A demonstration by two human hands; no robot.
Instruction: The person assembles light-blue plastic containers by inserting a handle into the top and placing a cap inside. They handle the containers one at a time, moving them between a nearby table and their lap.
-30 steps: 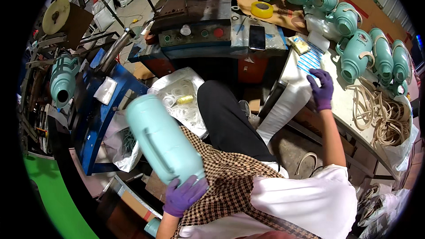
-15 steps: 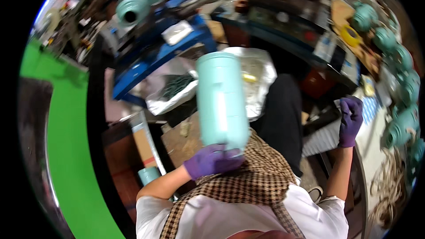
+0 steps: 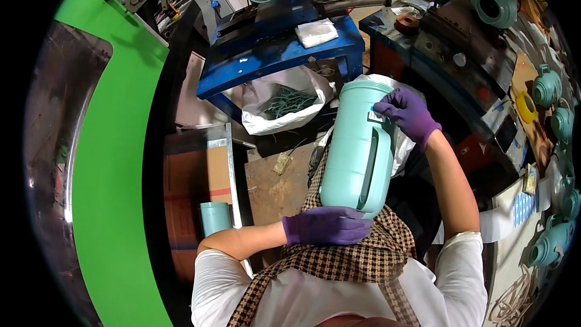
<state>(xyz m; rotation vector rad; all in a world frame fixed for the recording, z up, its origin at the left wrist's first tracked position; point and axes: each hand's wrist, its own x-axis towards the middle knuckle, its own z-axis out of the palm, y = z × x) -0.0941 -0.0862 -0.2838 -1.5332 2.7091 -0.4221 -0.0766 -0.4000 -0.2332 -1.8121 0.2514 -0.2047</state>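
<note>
I hold the mint-green plastic jug body [image 3: 358, 148] upright over my lap, its open threaded neck pointing away from me toward the blue machine frame [image 3: 284, 45], so its side with the moulded handle slot faces up where I can see it. My left hand [image 3: 327, 226] is cupped under the base, fingers wrapped around the bottom edge and closed on it, bearing the weight so the jug does not slide down onto my checked apron [image 3: 357, 254]. My right hand [image 3: 407, 114] comes in from the other side near the neck; its fingers are bent together and press on a small white-and-blue sticker [image 3: 375, 115] on the jug's shoulder, thumb tucked below, so it touches the jug rather than gripping it. Steadying from beneath leaves that hand free for the label. A white plastic bag [image 3: 284, 100] of dark scraps gapes open just beyond the jug, and more green jugs [image 3: 548, 88] line the bench on my right, well apart from my hands.
</note>
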